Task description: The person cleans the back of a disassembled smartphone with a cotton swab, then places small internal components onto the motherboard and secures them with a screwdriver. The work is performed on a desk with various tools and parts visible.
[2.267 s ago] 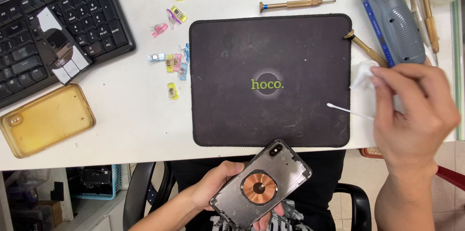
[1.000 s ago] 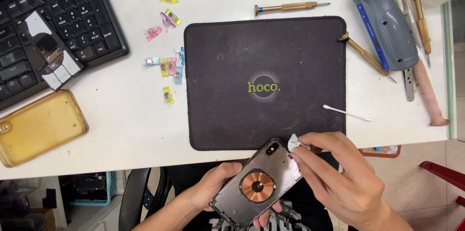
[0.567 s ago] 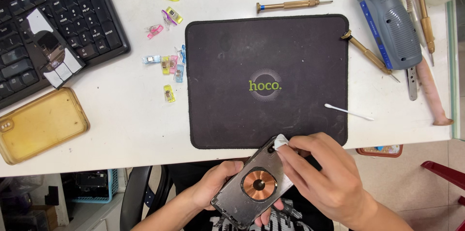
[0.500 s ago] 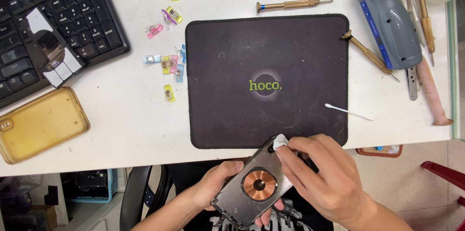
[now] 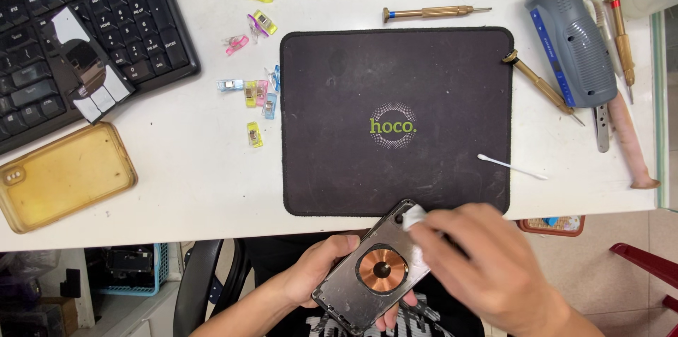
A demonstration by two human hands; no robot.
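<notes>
My left hand (image 5: 321, 273) holds an opened phone back housing (image 5: 374, 270) with a round copper coil in its middle, below the table's front edge. My right hand (image 5: 487, 266) presses a small white wipe (image 5: 413, 217) against the housing's upper corner near the camera opening. The hand covers the housing's right side. A dark work mat (image 5: 395, 118) lies on the white table just above both hands.
A cotton swab (image 5: 510, 166) lies at the mat's right edge. Screwdrivers (image 5: 434, 12), tweezers and a grey-blue power tool (image 5: 575, 40) sit at the right. Small coloured clips (image 5: 254, 90), a yellowish phone case (image 5: 63, 174) and a black keyboard (image 5: 85, 40) are at the left.
My right hand came from the table's right side with the white wipe down to the housing, then slid it from the right edge to the upper corner.
</notes>
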